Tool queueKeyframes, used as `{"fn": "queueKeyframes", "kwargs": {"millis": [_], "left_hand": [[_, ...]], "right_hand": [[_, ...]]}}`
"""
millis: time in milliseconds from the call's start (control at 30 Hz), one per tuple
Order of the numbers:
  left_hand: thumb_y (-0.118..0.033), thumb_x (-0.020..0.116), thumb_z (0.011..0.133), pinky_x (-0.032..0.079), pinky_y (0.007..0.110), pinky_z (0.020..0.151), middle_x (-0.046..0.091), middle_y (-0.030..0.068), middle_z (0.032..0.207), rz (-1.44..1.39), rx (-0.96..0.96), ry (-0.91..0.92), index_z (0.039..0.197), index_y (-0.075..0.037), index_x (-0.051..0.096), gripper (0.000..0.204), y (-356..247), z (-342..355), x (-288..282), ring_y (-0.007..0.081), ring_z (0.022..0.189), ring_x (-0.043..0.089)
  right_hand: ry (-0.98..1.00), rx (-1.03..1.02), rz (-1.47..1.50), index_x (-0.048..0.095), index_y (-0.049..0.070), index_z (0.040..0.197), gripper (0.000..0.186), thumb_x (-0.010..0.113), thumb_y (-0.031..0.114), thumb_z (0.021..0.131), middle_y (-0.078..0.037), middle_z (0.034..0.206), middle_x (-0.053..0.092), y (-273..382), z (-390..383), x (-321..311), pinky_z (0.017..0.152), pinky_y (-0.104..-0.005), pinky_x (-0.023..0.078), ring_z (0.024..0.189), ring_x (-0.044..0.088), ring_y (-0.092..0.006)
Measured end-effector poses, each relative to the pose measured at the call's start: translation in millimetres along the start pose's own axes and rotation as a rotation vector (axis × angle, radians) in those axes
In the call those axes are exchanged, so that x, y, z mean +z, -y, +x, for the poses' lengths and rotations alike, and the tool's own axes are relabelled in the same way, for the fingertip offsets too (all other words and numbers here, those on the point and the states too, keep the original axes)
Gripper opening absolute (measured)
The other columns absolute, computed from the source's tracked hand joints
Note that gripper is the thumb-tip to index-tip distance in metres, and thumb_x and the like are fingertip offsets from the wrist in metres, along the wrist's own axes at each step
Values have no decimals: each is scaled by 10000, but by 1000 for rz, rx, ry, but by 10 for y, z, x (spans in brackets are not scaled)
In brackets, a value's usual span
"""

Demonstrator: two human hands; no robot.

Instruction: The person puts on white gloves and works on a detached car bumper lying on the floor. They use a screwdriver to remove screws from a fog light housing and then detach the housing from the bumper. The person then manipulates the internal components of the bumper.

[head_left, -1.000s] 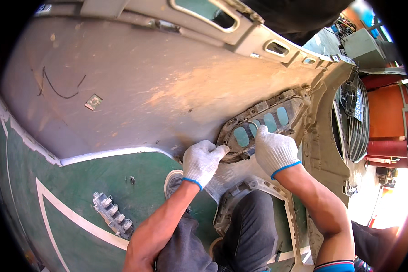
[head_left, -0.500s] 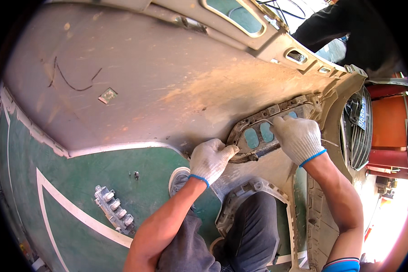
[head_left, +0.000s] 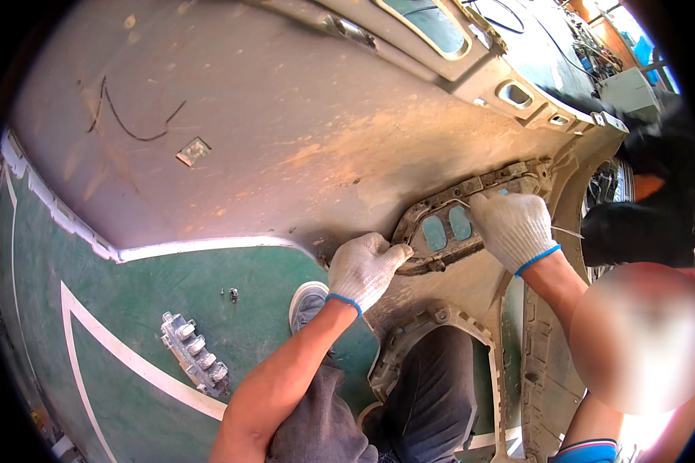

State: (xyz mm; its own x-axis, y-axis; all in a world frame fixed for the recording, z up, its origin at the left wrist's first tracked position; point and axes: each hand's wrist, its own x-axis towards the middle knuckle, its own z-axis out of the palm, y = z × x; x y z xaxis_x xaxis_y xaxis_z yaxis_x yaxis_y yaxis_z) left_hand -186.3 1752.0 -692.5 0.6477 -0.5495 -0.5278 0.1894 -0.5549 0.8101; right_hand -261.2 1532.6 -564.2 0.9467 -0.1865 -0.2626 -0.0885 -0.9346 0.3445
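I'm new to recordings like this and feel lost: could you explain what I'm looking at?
There is no robot here. One wide camera on a person's head looks down, so straight edges bend and the forearms enter from below. The left hand and right hand wear whitish knitted gloves with blue cuffs. The left rests at the near edge of a dark frame with oval openings, set against a large, dirt-stained curved panel. The right seems to grip a thin bent rod in its fingers, above that frame. On the green floor lie a grey part with rounded knobs and a small dark piece. Dark clothing at the right belongs to someone else.
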Motion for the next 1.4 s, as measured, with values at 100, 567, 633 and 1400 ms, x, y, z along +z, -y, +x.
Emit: {"fn": "queueKeyframes", "kwargs": {"millis": [100,567,633,1400], "left_hand": [[-532,785,852,531,485,722,722,227,795,24,19,-30,826,-45,763,488,-8,-10,5,408,779,704],[-504,795,861,530,490,727,725,214,783,-21,18,-58,821,-48,769,459,20,21,68,397,763,704],[-496,795,860,534,484,731,727,212,786,-11,6,-54,828,-45,773,453,51,41,47,392,760,706],[-453,802,874,518,401,629,674,132,652,-29,11,-35,798,-23,742,441,-50,-23,9,238,600,639]], "right_hand": [[-15,47,44,737,104,892,201,652,268,971,-128,787,753,57,-25,48,583,-474,573,721,760,-330],[-213,198,160,703,78,848,363,636,392,1018,-159,701,709,248,-96,338,531,-494,550,640,722,-369],[-162,197,167,707,72,854,358,636,383,1017,-160,726,722,256,-84,326,543,-492,556,652,728,-366],[-63,108,286,594,48,922,276,606,298,1038,-181,592,645,356,-191,305,524,-537,524,571,682,-409]]}}
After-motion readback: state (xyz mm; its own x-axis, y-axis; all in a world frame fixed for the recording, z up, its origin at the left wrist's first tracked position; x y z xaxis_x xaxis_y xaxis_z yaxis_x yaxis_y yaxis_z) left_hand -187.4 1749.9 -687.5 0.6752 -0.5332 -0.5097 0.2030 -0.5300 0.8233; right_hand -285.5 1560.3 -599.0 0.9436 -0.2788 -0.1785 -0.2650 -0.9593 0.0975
